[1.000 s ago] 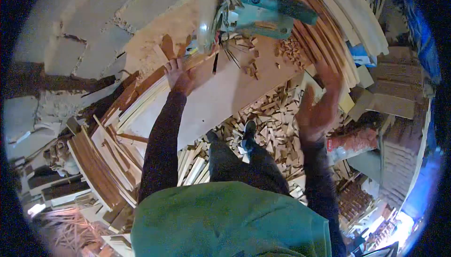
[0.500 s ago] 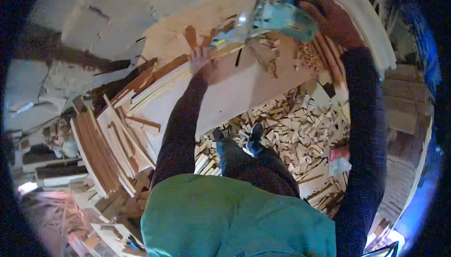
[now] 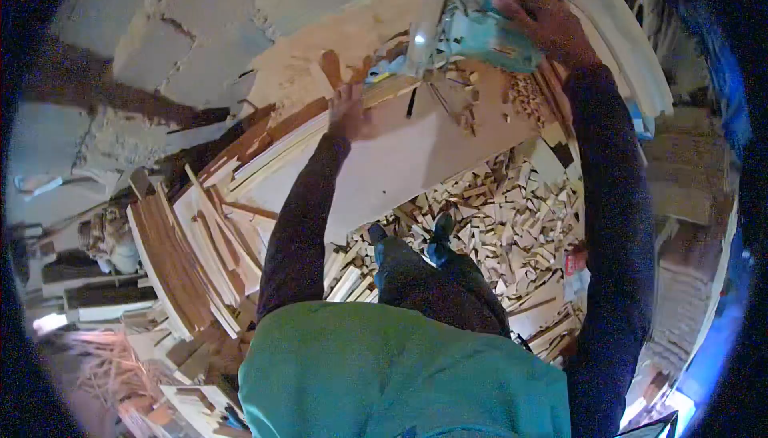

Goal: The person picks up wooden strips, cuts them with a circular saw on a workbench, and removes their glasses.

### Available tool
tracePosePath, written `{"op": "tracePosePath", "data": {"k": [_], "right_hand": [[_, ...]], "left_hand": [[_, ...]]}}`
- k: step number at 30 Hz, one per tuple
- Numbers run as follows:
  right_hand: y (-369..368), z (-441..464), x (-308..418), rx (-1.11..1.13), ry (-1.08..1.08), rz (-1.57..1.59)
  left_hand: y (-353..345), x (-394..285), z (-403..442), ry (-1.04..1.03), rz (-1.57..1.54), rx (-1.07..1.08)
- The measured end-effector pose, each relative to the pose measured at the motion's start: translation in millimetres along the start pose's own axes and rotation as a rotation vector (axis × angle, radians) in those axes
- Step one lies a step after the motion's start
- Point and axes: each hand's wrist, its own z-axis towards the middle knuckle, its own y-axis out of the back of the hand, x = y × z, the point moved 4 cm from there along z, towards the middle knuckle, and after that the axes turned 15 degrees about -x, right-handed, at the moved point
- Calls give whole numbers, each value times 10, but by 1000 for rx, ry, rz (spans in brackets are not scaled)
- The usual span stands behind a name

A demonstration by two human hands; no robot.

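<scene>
Left hand (image 3: 348,114) is lying over the near ends of long, pale, straight wooden strips (image 3: 276,146), fingers loosely spread, the strips running along the far edge of the smooth pale wooden worktop (image 3: 392,158), left of the teal metal machine (image 3: 504,50). Right hand (image 3: 552,30) is reaching over the machine's top, fingers curving; cannot tell whether they are pinching anything. Small brown wooden offcuts (image 3: 528,98) are lying just on the machine's near side.
</scene>
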Motion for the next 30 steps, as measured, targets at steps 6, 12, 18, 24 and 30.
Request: {"op": "tracePosePath", "data": {"k": [6,12,18,24,30], "right_hand": [[77,77,115,84,185,30],[149,111,178,73,283,-144],[137,41,216,-23,269,-23],[3,44,114,-17,219,-64],[-9,-80,188,-31,181,-160]], "left_hand": [[-357,210,-20,-38,-57,-59],[-298,169,-29,-126,20,-33],[43,15,33,-119,-37,-50],[95,5,70,-141,-57,-45],[70,-13,80,-151,-72,-52]]}}
